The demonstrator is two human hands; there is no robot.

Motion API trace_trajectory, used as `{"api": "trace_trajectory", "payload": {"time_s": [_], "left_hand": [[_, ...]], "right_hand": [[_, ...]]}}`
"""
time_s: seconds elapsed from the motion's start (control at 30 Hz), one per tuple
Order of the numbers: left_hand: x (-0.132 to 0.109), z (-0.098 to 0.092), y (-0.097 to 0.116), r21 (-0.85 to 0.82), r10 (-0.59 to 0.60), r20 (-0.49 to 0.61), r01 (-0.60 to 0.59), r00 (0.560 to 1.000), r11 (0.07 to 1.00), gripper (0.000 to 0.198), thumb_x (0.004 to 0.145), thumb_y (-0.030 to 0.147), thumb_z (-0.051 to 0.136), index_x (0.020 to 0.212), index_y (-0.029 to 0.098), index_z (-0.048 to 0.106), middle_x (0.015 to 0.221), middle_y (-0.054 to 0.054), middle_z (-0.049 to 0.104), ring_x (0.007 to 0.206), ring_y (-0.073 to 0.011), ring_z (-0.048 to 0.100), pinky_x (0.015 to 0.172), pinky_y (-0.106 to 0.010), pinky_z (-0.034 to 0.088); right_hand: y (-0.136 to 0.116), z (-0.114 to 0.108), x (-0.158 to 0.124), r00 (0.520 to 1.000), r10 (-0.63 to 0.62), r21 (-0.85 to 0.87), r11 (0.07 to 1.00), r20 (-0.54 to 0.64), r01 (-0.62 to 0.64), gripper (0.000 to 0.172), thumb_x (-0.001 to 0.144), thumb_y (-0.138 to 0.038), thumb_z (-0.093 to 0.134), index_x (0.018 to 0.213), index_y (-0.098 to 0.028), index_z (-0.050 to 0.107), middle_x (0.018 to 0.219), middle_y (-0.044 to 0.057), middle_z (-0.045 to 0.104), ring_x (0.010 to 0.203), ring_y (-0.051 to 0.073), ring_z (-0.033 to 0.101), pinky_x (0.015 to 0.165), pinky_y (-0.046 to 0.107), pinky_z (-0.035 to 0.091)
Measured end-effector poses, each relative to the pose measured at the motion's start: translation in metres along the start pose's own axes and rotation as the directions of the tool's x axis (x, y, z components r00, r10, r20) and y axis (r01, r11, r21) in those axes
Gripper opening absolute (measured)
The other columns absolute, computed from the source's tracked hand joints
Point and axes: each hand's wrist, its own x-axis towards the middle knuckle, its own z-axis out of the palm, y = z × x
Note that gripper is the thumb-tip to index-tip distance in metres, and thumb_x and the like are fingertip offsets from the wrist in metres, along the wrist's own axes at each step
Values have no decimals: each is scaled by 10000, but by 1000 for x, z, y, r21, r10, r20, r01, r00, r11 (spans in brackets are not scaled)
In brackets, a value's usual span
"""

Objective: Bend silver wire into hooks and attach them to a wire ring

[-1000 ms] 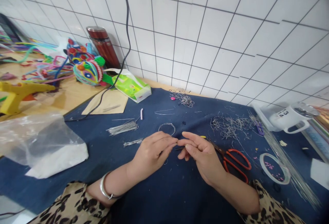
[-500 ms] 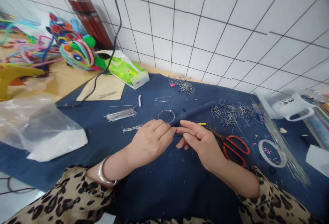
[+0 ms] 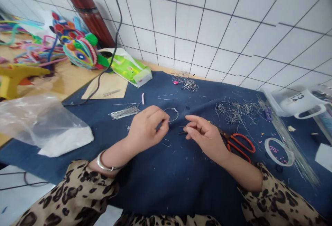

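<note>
Apart now, the fingertips no longer meet: left hand (image 3: 146, 126) pinches narrow at the wire ring (image 3: 172, 111), its near edge; right hand (image 3: 204, 135) pinches a short wire (image 3: 181, 132). Fingertip grips suit such thin stock. A bent wire (image 3: 167, 144) lies between both fingertips.

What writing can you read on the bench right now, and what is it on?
"13": black, on the white mug; the line beneath it is too blurred to read.
Green packet: print too small to read.
Nothing else is legible.
</note>
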Motion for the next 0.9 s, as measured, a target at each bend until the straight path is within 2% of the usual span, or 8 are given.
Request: {"api": "trace_trajectory", "payload": {"time_s": [0.07,0.17,0.37,0.57,0.8,0.9], "left_hand": [[4,-8,-8,-64,-33,110,41,993,997,111,793,150,469,776,147,579,752,-37,588,719,-141,534,663,-261,426],[7,-15,-15,-123,36,315,3,948,992,168,832,173,441,859,159,606,807,-40,607,760,-142,551,680,-252,427],[4,-13,-13,-182,200,521,-121,829,976,174,862,215,447,851,179,617,785,-35,601,778,-147,562,716,-255,423],[-2,-4,-8,-122,254,593,-226,764,966,150,849,219,470,785,181,600,736,-30,568,775,-164,546,745,-284,418],[-5,2,-5,-69,251,625,-268,739,961,174,849,167,434,726,172,557,747,-40,552,777,-175,529,801,-318,409],[-6,4,-2,-45,240,633,-275,736,960,147,840,150,433,749,163,548,767,-53,548,781,-182,523,802,-320,408]], "right_hand": [[4,-3,3,999,-12,-61,998,-39,10,313,810,-264,520,1118,-211,524,795,-7,592,643,86,568,640,247,485],[11,-5,7,997,-15,-125,992,-76,6,279,812,-270,513,1082,-212,549,767,-11,568,638,87,537,617,239,460],[18,-10,11,981,-5,-174,984,-195,-30,234,814,-310,509,1014,-215,585,745,-8,564,603,90,507,583,236,442],[24,-10,15,978,6,-139,990,-210,-36,217,818,-314,504,990,-210,587,755,-9,572,600,88,513,578,226,440],[31,-9,14,985,7,-177,983,-172,-38,212,834,-302,488,1003,-213,579,772,-9,586,624,93,532,610,234,444],[30,-7,12,989,-56,-277,961,-136,17,196,840,-272,480,994,-209,583,808,4,601,685,107,550,665,250,447]]}}
